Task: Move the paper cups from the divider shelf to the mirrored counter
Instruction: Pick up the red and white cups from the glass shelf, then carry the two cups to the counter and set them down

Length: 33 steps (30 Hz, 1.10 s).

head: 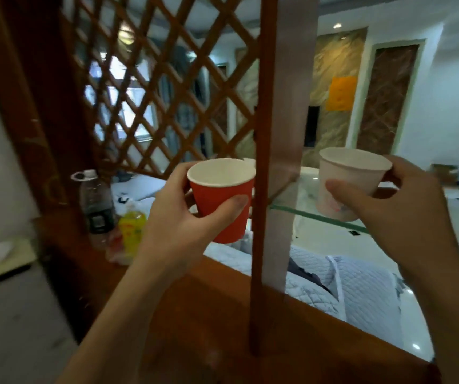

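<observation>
Cups both in hand and neither set down on any counter; judged partway, with carrying and placing left to do.

Nearest, above wooden ledge [222,314]: red cup [222,206] upright in the air, gripped by left hand [172,217], thumb across near wall, fingers curled round the back.

Just right of it, parted from white cup [353,184] by post [261,189], close beside red rim; likely called for drawing back toward the body, not sideways.

Beyond post: white cup upright, pinched by right hand [405,217], thumb on near wall, fingers at far rim. Hung at near edge of glass shelf [305,214]; touching it or not could not be told.

Toward ledge's left end, well apart: clear bottle [96,200] and yellow bottle [131,228], crowding that side.

Farther back: lattice [153,92], closing off the way forward on the left.

Mirrored counter not made out for certain.
</observation>
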{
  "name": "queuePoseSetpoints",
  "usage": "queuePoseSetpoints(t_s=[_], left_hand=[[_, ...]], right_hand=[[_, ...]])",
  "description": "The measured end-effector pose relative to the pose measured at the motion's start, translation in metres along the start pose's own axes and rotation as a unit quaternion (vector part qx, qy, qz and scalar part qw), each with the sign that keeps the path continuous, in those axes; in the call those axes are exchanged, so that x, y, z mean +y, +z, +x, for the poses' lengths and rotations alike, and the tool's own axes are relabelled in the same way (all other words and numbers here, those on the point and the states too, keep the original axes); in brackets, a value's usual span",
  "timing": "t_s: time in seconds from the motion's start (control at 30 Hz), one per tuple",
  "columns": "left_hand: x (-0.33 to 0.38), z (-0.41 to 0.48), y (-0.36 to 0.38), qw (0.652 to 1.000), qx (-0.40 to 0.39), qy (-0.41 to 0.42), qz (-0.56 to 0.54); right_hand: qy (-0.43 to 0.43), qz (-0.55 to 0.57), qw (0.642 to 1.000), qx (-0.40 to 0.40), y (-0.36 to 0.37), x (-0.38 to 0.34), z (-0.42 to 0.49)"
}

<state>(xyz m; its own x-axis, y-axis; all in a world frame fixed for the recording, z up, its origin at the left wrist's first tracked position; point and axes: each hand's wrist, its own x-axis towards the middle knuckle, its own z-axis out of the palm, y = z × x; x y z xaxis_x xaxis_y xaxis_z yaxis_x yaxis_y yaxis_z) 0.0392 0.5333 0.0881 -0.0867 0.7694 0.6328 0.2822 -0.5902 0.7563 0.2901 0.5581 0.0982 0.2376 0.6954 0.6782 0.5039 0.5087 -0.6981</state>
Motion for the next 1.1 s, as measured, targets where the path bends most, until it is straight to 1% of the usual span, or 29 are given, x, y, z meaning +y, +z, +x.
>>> queuePoseSetpoints(t_s=[0.1,0.2,0.33,0.43,0.57,0.8,1.0,1.1], left_hand=[[0.001,-0.033,-0.033,0.996,0.070,-0.029,0.049],[0.007,-0.071,-0.068,0.983,0.143,-0.064,0.099],[0.024,-0.131,-0.117,0.954,0.235,-0.103,0.158],[0.043,-0.181,-0.155,0.922,0.293,-0.130,0.218],[0.076,-0.253,-0.202,0.871,0.370,-0.164,0.280],[0.147,-0.389,-0.275,0.755,0.506,-0.196,0.368],[0.209,-0.501,-0.339,0.674,0.582,-0.207,0.405],[0.239,-0.554,-0.373,0.641,0.610,-0.211,0.414]], right_hand=[[-0.032,0.027,0.997,-0.064,0.031,-0.008,-0.013],[-0.057,0.052,0.990,-0.119,0.063,-0.018,-0.035],[-0.068,0.111,0.971,-0.202,0.105,-0.042,-0.071],[-0.103,0.160,0.948,-0.254,0.138,-0.071,-0.105],[-0.132,0.217,0.904,-0.344,0.181,-0.119,-0.160],[-0.166,0.300,0.818,-0.462,0.233,-0.224,-0.284],[-0.188,0.356,0.739,-0.540,0.257,-0.332,-0.418],[-0.192,0.377,0.701,-0.574,0.262,-0.388,-0.485]])
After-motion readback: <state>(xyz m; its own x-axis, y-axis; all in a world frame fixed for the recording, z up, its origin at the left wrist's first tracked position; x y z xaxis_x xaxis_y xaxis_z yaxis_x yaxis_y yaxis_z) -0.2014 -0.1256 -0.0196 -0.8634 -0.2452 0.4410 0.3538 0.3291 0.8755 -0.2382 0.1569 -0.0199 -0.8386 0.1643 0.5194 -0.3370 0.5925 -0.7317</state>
